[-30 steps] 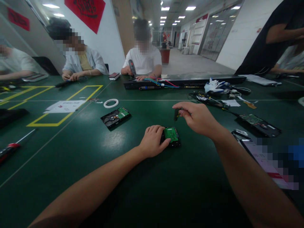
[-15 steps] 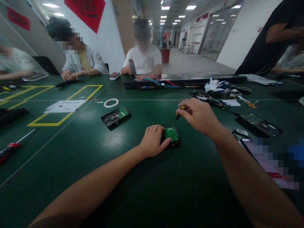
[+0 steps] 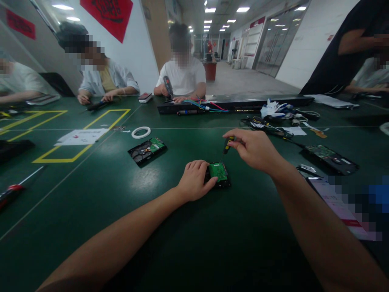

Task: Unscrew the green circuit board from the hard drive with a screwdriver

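Observation:
On the green table lies a hard drive (image 3: pixel 219 172) with its green circuit board facing up. My left hand (image 3: pixel 196 181) grips the drive from its left side, the thumb over the near edge and the fingers at the far left. A small black and yellow screwdriver (image 3: pixel 226 145) stands nearly upright over the board, its thin shaft reaching down to the far right part of it. Fingers and thumb of my right hand (image 3: pixel 253 149) are closed on the screwdriver's handle. Whether the tip sits in a screw is too small to tell.
Another hard drive (image 3: pixel 147 151) and a white tape roll (image 3: pixel 141 132) lie left of my hands. A third drive (image 3: pixel 331 158) and a phone (image 3: pixel 337 202) are at the right. Cables and gloves (image 3: pixel 275 109) lie beyond. People sit across the table.
My right hand's fingers have shifted on the screwdriver, with the index finger now stretched over its top. My left hand and the drive stay in place. A person at the far left has moved their hands.

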Demonstrator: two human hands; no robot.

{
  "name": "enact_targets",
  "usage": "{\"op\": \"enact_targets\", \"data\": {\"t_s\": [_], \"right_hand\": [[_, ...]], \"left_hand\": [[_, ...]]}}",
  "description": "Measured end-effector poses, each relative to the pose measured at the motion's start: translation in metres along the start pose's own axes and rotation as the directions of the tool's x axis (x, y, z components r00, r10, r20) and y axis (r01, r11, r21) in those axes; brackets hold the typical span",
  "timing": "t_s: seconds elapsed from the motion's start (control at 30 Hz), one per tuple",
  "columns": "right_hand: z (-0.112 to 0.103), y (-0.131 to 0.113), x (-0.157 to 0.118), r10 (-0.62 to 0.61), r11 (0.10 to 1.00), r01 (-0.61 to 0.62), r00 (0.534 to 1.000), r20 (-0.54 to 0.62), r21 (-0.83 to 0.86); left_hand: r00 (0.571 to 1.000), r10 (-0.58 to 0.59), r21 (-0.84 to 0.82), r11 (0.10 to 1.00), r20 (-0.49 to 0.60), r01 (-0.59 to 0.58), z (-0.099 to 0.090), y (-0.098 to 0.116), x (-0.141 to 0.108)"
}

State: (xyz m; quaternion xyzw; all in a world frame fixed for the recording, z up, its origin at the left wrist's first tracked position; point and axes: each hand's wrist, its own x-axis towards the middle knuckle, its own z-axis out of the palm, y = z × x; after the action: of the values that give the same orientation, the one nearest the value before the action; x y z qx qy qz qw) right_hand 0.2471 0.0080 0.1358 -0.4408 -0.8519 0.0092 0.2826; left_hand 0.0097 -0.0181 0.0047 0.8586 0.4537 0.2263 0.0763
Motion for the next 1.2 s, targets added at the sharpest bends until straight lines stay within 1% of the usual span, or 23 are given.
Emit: {"op": "enact_targets", "data": {"t_s": [0.1, 0.23, 0.43, 0.57, 0.73, 0.8, 0.9, 1.07, 1.2], "right_hand": [[0.0000, 0.0003, -0.0002, 0.013, 1.000, -0.013, 1.000, 0.020, -0.002], [0.0016, 0.0028, -0.0005, 0.032, 0.999, -0.032, 0.999, 0.014, -0.006], [0.0042, 0.0028, 0.0005, 0.021, 1.000, -0.021, 1.000, -0.019, -0.011], [0.0044, 0.0005, 0.0012, 0.050, 0.995, -0.055, 0.997, -0.058, -0.089], [0.0052, 0.0002, 0.0011, 0.065, 0.981, -0.076, 0.996, -0.066, -0.178], [0.0053, 0.0009, 0.0009, 0.061, 0.984, -0.071, 0.996, -0.068, -0.164], [0.0045, 0.0016, 0.0002, 0.034, 0.995, -0.039, 0.998, -0.060, -0.092], [0.0038, -0.0003, -0.0010, 0.022, 0.999, -0.022, 1.000, 0.004, 0.025], [0.0060, -0.0016, -0.0007, -0.022, 0.998, 0.021, 0.999, 0.024, 0.061]], "left_hand": [[1.000, 0.001, -0.008, 1.000, 0.003, -0.001, 0.0003, -0.0006, -0.0001], [1.000, -0.004, -0.011, 1.000, 0.011, 0.005, -0.0006, -0.0005, -0.0002], [0.997, 0.024, 0.029, 0.999, 0.068, -0.026, -0.0038, 0.0008, -0.0008], [0.997, 0.031, 0.043, 0.998, 0.068, -0.034, -0.0045, 0.0010, -0.0012], [0.997, 0.027, 0.038, 0.999, 0.067, -0.029, -0.0058, 0.0020, -0.0009], [0.997, 0.025, 0.032, 0.999, 0.067, -0.027, -0.0060, 0.0023, -0.0007], [0.998, 0.025, 0.032, 0.999, 0.063, -0.027, -0.0050, 0.0019, -0.0006], [0.998, 0.030, 0.033, 0.999, 0.053, -0.032, -0.0036, 0.0011, -0.0008], [0.998, 0.035, 0.037, 0.999, 0.051, -0.037, -0.0042, 0.0019, -0.0007]]}}
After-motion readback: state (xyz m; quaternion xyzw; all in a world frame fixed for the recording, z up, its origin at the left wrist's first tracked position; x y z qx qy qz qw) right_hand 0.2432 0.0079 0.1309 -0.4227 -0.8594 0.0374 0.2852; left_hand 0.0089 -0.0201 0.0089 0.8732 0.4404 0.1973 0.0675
